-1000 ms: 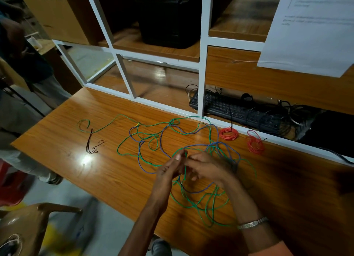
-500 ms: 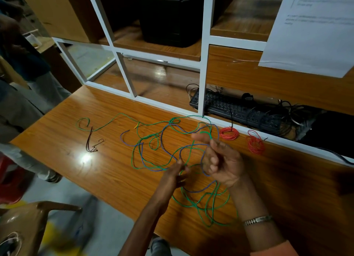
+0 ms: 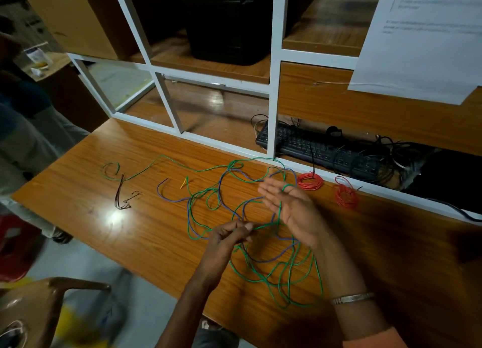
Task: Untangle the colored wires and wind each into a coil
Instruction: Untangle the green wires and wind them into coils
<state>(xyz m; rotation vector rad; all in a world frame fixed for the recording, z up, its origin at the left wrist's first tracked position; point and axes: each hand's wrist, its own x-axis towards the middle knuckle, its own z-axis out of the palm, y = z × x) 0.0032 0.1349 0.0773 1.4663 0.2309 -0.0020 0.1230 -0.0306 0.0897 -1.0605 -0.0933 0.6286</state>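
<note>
A green wire (image 3: pixel 280 277) is pinched between the curled fingers of the left hand (image 3: pixel 229 237) above a wooden bench (image 3: pixel 146 243). The right hand (image 3: pixel 289 207) is held flat with fingers straight, a green loop draped over them. Around both hands, green and blue wire (image 3: pixel 172 199) lie tangled; beyond the right hand, two red coils (image 3: pixel 309 181) are seen.

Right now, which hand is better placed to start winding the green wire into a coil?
Left: it already pinches the green wire, which runs over the open right hand's straight fingers, a ready former.
</note>
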